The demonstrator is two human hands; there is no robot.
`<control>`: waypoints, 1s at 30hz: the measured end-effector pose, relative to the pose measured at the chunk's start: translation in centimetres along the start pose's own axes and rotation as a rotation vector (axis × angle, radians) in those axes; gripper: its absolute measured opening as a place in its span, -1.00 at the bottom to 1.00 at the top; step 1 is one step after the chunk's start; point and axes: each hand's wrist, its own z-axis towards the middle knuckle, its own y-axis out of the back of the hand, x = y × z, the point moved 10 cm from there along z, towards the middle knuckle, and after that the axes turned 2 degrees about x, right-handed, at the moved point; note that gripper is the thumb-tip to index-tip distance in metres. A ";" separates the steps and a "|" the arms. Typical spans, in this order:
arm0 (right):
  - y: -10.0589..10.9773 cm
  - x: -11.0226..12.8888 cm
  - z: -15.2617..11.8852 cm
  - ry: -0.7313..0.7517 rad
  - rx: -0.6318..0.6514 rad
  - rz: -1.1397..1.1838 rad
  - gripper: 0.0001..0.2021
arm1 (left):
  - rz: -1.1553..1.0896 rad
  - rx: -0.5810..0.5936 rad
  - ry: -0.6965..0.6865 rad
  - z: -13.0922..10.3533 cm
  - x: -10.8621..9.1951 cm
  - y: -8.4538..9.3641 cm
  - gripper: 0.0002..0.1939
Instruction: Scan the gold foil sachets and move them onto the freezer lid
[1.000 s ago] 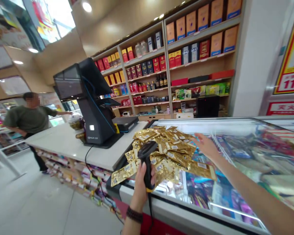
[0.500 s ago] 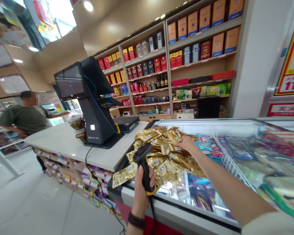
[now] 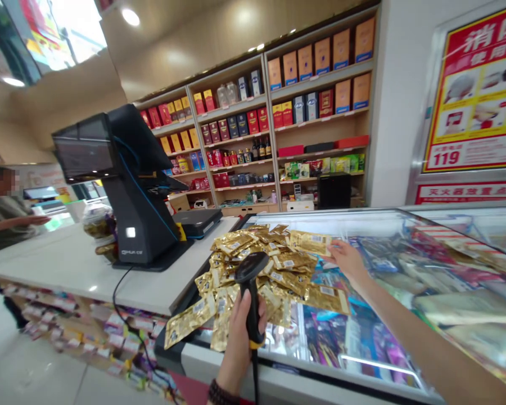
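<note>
A black handheld scanner (image 3: 253,304) is held upright in my left hand (image 3: 241,326), its head over the gold packets. My right hand (image 3: 346,260) pinches the right end of one gold packet (image 3: 311,242), which extends left over the pile. The heap of gold packets (image 3: 274,261) lies on the glass top of a freezer (image 3: 373,219). One packet (image 3: 189,319) sticks out at the heap's front left corner.
A point-of-sale terminal (image 3: 141,225) and a flat black device (image 3: 196,222) stand on the white counter (image 3: 67,253) at left. A person (image 3: 4,214) is beyond it. Shelves of boxes (image 3: 236,125) line the back.
My right hand has lifted one gold packet and moved it right, off the pile. The view has turned right. The scanner remains in my left hand.
</note>
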 end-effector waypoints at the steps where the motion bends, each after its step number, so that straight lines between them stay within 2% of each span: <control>1: 1.0 0.0 -0.6 -0.008 -0.003 0.006 -0.82 | -0.003 0.037 0.012 0.2 0.7 -1.5 -0.42; 5: 3.1 -0.4 -2.1 -0.044 0.009 0.018 -0.77 | -0.026 0.142 0.078 0.6 3.3 -7.0 -0.37; 7: 3.3 -0.7 -2.4 -0.057 0.024 0.023 -0.76 | -0.033 0.178 0.119 0.5 4.4 -8.8 -0.33; 9: 3.0 -0.9 -2.6 -0.059 0.044 0.033 -0.75 | -0.030 0.212 0.149 0.3 5.3 -9.9 -0.33; 12: 2.2 -1.3 -2.8 -0.050 0.073 0.053 -0.74 | -0.008 0.240 0.161 0.0 6.1 -10.2 -0.33; 15: 1.8 -1.6 -3.0 -0.038 0.086 0.062 -0.70 | -0.007 0.221 0.145 0.0 6.4 -9.8 -0.31; 18: 1.8 -1.9 -2.9 -0.025 0.088 0.064 -0.58 | -0.004 0.195 0.137 -0.1 6.4 -9.3 -0.38; 22: 2.4 -2.3 -2.3 -0.011 0.081 0.062 -0.47 | -0.003 0.198 0.137 -0.4 6.1 -9.3 -0.36; 30: 3.4 -2.3 -1.7 0.039 0.061 0.001 -0.51 | 0.025 0.211 0.156 -0.7 5.5 -9.7 -0.34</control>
